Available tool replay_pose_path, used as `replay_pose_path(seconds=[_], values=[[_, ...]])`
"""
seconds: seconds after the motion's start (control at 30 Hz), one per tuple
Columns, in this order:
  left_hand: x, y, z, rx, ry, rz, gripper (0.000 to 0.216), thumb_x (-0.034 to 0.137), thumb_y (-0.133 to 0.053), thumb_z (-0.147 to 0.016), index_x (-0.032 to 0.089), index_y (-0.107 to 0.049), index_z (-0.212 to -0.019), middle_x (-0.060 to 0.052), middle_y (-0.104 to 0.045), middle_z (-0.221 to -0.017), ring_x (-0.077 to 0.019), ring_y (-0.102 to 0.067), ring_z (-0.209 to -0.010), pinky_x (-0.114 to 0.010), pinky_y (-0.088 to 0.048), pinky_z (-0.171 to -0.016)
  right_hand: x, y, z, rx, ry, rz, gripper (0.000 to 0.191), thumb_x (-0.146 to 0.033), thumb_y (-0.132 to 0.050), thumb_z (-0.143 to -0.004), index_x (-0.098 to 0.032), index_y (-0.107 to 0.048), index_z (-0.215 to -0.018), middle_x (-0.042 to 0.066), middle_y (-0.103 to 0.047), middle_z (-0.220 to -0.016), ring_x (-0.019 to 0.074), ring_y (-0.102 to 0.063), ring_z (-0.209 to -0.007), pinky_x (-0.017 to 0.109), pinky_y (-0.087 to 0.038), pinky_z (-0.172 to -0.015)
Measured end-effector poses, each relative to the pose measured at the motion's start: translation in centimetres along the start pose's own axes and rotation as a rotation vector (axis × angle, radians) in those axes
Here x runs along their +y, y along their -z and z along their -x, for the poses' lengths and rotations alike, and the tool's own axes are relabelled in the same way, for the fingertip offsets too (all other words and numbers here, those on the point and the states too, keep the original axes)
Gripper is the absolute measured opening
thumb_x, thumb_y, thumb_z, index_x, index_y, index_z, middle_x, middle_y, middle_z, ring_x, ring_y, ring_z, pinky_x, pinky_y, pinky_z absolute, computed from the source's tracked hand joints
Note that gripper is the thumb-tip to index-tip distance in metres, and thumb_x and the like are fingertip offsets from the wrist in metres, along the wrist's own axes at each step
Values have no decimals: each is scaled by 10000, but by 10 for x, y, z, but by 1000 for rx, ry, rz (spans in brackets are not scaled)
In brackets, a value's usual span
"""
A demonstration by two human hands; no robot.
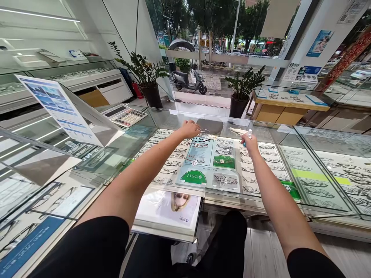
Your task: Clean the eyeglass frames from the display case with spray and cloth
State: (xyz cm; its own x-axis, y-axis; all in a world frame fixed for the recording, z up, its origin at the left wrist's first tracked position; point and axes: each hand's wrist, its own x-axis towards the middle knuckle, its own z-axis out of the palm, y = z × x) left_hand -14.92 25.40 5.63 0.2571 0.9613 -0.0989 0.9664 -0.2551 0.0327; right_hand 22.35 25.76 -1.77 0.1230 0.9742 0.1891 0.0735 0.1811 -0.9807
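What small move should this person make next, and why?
Probably bring the small white-topped bottle in the right hand nearer the thin-framed glasses at the left hand: bottle and glasses are still apart, with both within easy reach. Whether the left hand grips the glasses is unclear.

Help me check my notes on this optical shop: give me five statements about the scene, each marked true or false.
1. The right hand holds a bottle. True.
2. The left hand grips that bottle too. False: it is apart from it, at the far side of the counter.
3. Glasses are displayed inside the counter. True.
4. Both pots by the window are white. False: they are dark.
5. A scooter stands outside, beyond the glass front. True.
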Motion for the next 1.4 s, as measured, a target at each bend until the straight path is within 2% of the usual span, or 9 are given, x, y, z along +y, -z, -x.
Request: replay_pose_path(seconds=[0.3,0.37,0.43,0.5,0.63,0.77,0.93,1.17,1.4], values=[[13,21,42,42,-11,17,567,349,-361,-1025,243,-730,-1443,-50,-469,-1770,-387,-353,-1631,-600,-303,-1288,-3,0,2,-7,-2,-6,235,-408,-774,-691,-247,-607,-658,-29,-599,-566,161,-574,-592,296,-494,-591],[19,35,73,110,-44,49,535,365,-401,-1001,232,-740,-1393,-73,-563,-1694,-363,-461,-1555,-551,-351,-1270,-4,1,2,-10,-4,-1,240,-407,-779,-694,-249,-603,-653,-26,-602,-567,162,-574,-599,290,-491,-582],[24,50,115,161,-129,160,431,395,-474,-960,212,-780,-1201,-101,-774,-1345,-323,-671,-1263,-457,-485,-1125,-5,2,1,-9,-7,1,250,-410,-786,-684,-250,-597,-645,-22,-602,-565,162,-569,-598,283,-479,-565],[28,63,164,63,-157,281,302,378,-525,-904,223,-762,-1008,-65,-792,-995,-261,-708,-921,-376,-537,-867,-6,2,0,-4,-10,-2,256,-411,-791,-667,-251,-593,-641,-24,-595,-551,160,-558,-587,280,-472,-557],[27,67,255,-289,-191,469,118,328,-599,-822,234,-646,-768,-20,-692,-762,-195,-627,-736,-319,-461,-698,-7,2,-2,7,-22,-13,233,-394,-794,-649,-245,-617,-673,-39,-576,-537,147,-536,-566,268,-462,-553],[19,28,306,-625,-98,551,154,312,-652,-815,226,-616,-692,-2,-665,-695,-170,-553,-644,-313,-388,-613,-9,1,-2,29,-32,-10,169,-290,-774,-680,-220,-623,-655,-31,-590,-527,127,-530,-530,239,-399,-512],[-1,-56,315,-729,2,293,172,340,-632,-889,252,-774,-853,-28,-804,-862,-213,-683,-736,-314,-469,-660,-17,-2,0,63,-27,-27,124,-129,-703,-701,-203,-628,-636,-38,-557,-488,117,-518,-497,249,-417,-529],[-57,-131,271,-420,90,38,328,275,-686,-887,193,-837,-1166,-207,-733,-1423,-429,-645,-1317,-539,-488,-1098,-16,-3,-5,69,-6,-45,187,-104,-698,-690,-213,-606,-571,-28,-545,-487,124,-503,-475,265,-440,-520],[-102,-169,228,-287,-77,-41,466,261,-756,-882,255,-789,-1347,-91,-549,-1706,-410,-280,-1672,-572,-285,-1306,-12,-1,-5,46,7,-60,146,-189,-752,-640,-214,-622,-578,-17,-555,-507,123,-521,-489,269,-457,-510]])
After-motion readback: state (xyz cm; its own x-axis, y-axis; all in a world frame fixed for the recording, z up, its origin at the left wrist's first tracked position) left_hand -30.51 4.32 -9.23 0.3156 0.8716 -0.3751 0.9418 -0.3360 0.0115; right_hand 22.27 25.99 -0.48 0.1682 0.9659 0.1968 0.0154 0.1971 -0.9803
